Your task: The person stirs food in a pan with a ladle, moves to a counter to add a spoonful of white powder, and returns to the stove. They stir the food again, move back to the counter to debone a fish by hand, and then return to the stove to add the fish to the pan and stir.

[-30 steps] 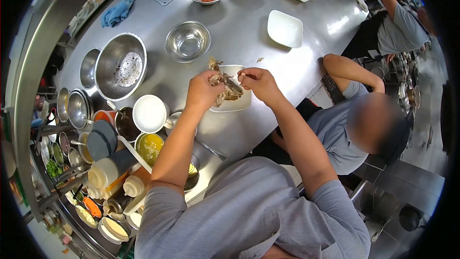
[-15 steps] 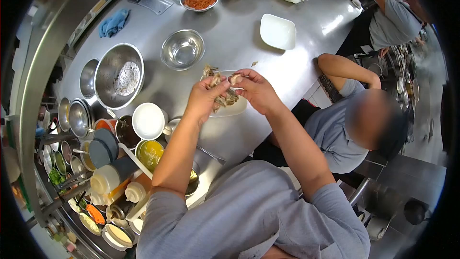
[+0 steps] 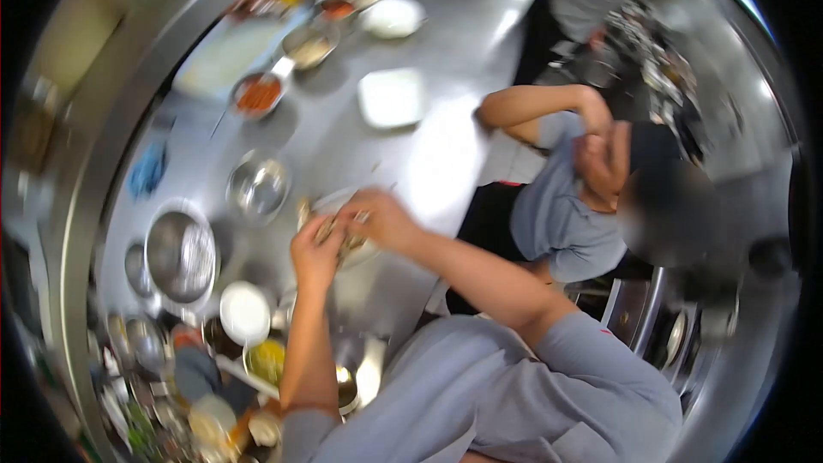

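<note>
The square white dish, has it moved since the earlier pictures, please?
No. The camera view has swung, but the square white dish keeps its place relative to the bowl of orange shreds.

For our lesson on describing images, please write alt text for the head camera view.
Seen from above, a person's two hands hold torn, brownish food over a pale dish on a steel worktop. Bowls surround them, and a co-worker sits at the right; the picture is blurred.
</note>
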The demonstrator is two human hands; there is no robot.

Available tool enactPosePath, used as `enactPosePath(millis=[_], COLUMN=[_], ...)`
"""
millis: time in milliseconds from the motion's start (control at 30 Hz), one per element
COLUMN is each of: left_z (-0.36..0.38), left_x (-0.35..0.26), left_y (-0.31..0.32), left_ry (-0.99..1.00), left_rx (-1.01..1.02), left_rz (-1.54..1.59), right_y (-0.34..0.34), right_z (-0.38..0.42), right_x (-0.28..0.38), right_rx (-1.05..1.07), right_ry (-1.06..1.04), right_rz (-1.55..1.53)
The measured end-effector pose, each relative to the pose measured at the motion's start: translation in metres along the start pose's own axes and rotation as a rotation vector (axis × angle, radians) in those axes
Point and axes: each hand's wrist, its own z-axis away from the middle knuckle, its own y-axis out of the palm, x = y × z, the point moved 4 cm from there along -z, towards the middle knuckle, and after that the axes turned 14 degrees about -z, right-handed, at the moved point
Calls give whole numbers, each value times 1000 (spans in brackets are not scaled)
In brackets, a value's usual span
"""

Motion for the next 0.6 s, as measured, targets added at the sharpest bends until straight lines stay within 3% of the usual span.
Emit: enactPosePath(millis=[33,100,167,200,267,333,400,433,500,600], left_z=[-1,2,7,9,14,22,32,41,56,74], left_x=[0,0,13,18,23,25,13,0,-18,-32], left_y=[1,3,6,8,7,5,1,0,2,21], left_ry=[54,-34,-16,-30,-29,-143,-172,-196,-275,-323], left_rx=[-9,18,53,74,100,125,143,126,128,258], left_rz=[-37,-87,95,134,165,429,435,499,573,641], right_y=[-1,-4,-9,-11,-15,-22,-20,-18,6,-27], right_z=[1,1,9,9,13,14,19,32,65,121], right_x=[0,2,13,21,22,17,12,-2,-22,20], right_rx=[18,49,11,-26,-219,-350,8,-20,177,78], right_ry=[-31,-42,120,97,275,153,267,258,-190,-98], right_rz=[-69,-35,-141,-128,-165,-169,106,106,430,318])
